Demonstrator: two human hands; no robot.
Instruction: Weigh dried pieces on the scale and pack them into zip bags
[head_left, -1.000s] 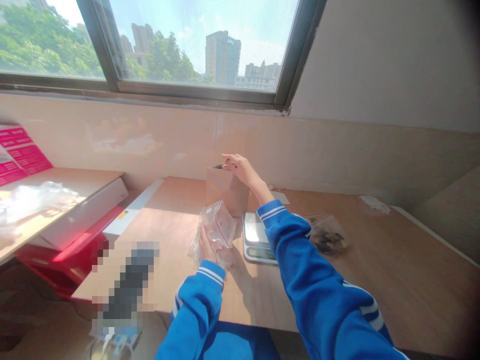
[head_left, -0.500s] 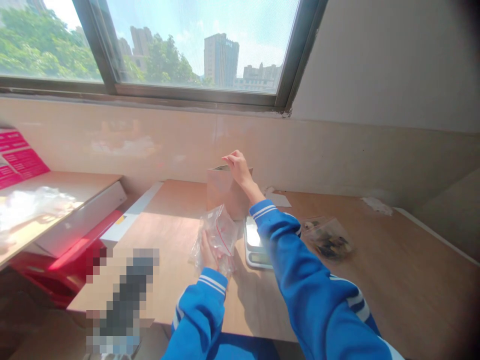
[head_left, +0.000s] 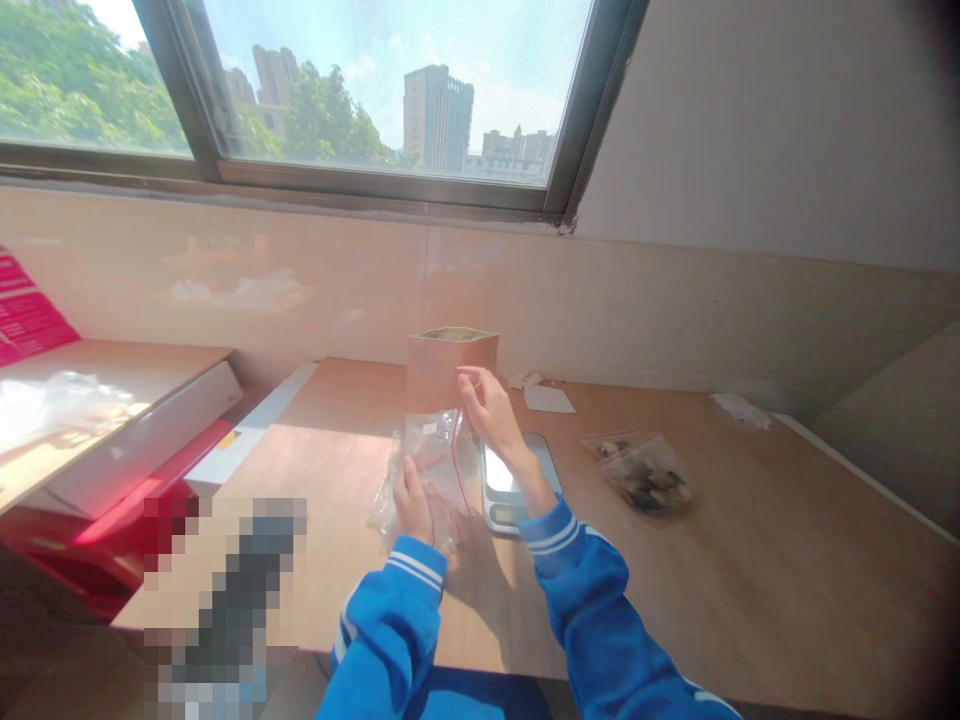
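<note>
My left hand [head_left: 412, 500] is closed on a clear zip bag [head_left: 436, 450] with a red seal line, among crumpled clear plastic on the table. Behind it stands a brown paper bag [head_left: 442, 368], upright with its mouth open; its contents are too faint to name. My right hand [head_left: 491, 412] is raised before the paper bag, above and right of the zip bag. Its fingers are bent together; anything between them is too small to make out. Partly under my right forearm lies a white scale [head_left: 504, 513].
To the right lie clear zip bags [head_left: 652, 485] holding dark and pale pieces. White paper [head_left: 549, 399] lies near the wall and a crumpled scrap [head_left: 741, 410] at the back right. A side table at left bears clear plastic [head_left: 67, 405]; a red container [head_left: 127, 530] is below.
My right hand has come down and toward me from above the paper bag's mouth, leaving the opening visible. My left hand stays on the zip bag. The view has shifted slightly.
</note>
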